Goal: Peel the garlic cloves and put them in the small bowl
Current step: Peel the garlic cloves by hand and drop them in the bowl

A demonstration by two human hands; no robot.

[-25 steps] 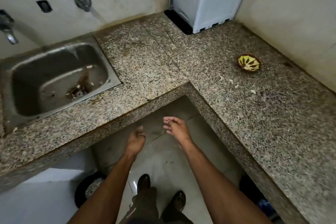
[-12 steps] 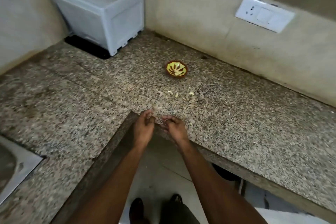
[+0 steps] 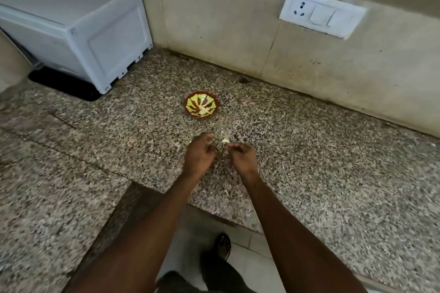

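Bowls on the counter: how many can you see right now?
1. The small bowl sits on the granite counter beyond both hands, between them and the back wall. Nothing else bowl-like shows, though the grey box could hide something behind it.

We count two hands: the left hand and the right hand, each with its fingers curled in a grip; what either holds is too small to tell. One small bowl stands beyond the grips, with pale peeled pieces inside it; their number cannot be resolved. One loose garlic clove lies just beyond the right grip. We count one worktop, one white plastic box far left of the grips, and one wall socket plate far right, carrying one socket.
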